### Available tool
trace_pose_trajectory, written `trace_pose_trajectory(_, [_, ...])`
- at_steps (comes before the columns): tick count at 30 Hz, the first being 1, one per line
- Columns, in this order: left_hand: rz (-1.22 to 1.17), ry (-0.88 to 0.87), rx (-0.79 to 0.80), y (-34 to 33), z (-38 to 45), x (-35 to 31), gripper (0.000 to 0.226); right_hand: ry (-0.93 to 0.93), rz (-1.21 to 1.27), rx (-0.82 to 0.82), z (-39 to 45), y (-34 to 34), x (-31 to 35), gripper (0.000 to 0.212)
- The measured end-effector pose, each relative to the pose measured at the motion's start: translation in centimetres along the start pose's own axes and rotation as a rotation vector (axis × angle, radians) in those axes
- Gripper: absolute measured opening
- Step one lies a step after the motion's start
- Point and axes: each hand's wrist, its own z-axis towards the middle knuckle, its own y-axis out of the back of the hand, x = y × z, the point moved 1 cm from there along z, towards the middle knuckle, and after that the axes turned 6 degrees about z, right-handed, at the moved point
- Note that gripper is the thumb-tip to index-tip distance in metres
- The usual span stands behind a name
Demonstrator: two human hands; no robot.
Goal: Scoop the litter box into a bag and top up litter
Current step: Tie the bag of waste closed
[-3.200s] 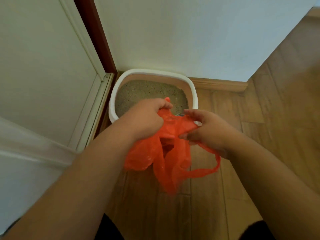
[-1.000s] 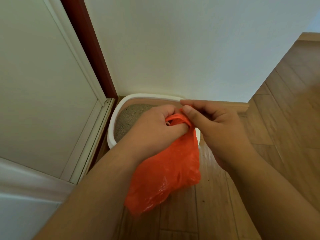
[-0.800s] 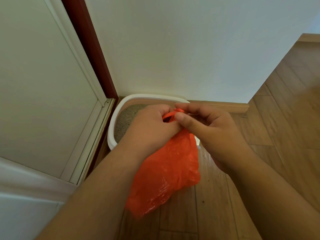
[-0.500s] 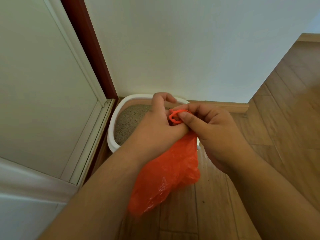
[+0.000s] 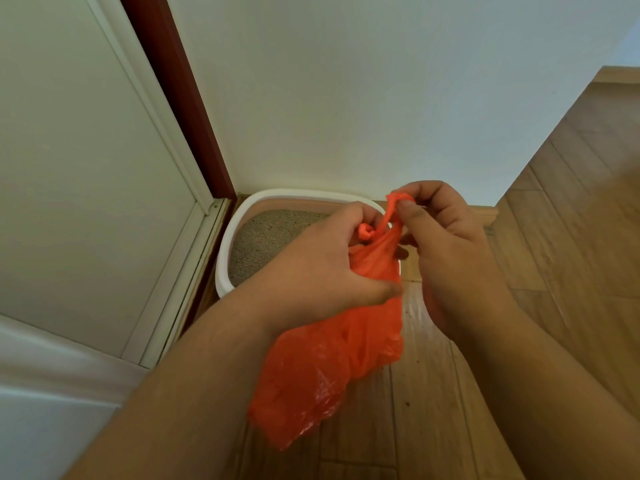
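An orange plastic bag (image 5: 332,368) hangs in mid-air over the wooden floor, bulging at the bottom and twisted into a knot at its neck. My left hand (image 5: 311,268) grips the neck just below the knot. My right hand (image 5: 446,237) pinches one orange bag handle between thumb and fingers and holds it up and to the right. Behind the hands, a white-rimmed litter box (image 5: 239,226) with grey litter (image 5: 270,233) stands in the corner; its near right part is hidden by my hands and the bag.
A white wall (image 5: 363,98) runs behind the box, and a white door panel (image 5: 86,168) with a dark red frame (image 5: 180,98) closes the left side. Wooden floor (image 5: 571,237) stretches to the right and toward me, with small dark specks near the bag.
The open bag was gathered and twisted shut at the neck. In the last half second my right hand pulled one handle up and right, drawing the knot tighter.
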Motion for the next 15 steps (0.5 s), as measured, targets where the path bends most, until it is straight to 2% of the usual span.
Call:
trace_pose_trajectory(2, [0.015,-0.071,0.005,0.2,-0.1,-0.6,0.031,-0.079,0.093,0.011,0.1,0.1,-0.1,0.016])
trace_pose_trajectory(4, [0.048,-0.146,-0.026,0.5,-0.3,-1.2,0.024,-0.148,0.170,0.040,0.0,-0.1,-0.3,0.017])
trace_pose_trajectory(7, [0.074,-0.155,-0.083,1.3,-0.7,-1.3,0.029,-0.199,0.164,0.038,-0.1,-0.5,-0.3,0.017])
trace_pose_trajectory(11, [0.168,-0.095,-0.191,2.6,-1.2,-0.9,0.028,-0.232,0.019,0.035,-0.3,-0.8,-0.1,0.015])
trace_pose_trajectory(15, [0.200,-0.102,-0.212,3.1,-1.2,-0.5,0.031,-0.326,0.058,0.070,-0.2,-0.7,0.3,0.015])
